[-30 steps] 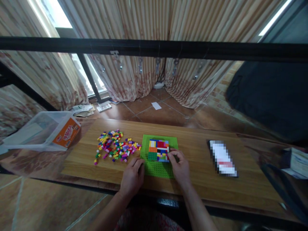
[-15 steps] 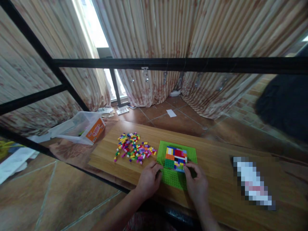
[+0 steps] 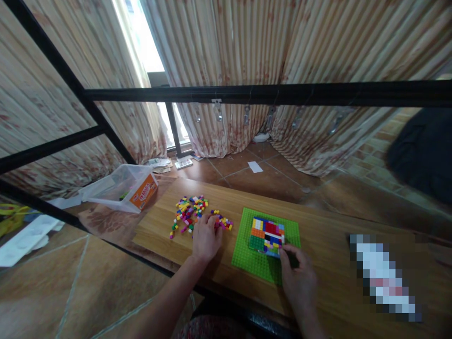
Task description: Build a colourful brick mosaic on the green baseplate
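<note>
My left hand reaches over the pile of small coloured building bricks. Its fingers stretch down onto the near right part of the pile, apart, with the tips partly hidden; no held brick shows. A flat, many-coloured brick build sits on the green studded baseplate. My right hand rests at the near right corner of the build, thumb and forefinger closed on its edge. Whether a loose brick is between those fingertips I cannot tell.
The wooden table bears everything, with a pixelated object on its right part. A clear plastic tub with an orange label stands left of it. A black metal bar crosses beyond the table, before striped curtains.
My left hand has left the baseplate's left edge and moved left onto the brick pile. My right hand stays at the build's corner. The view has shifted slightly.
</note>
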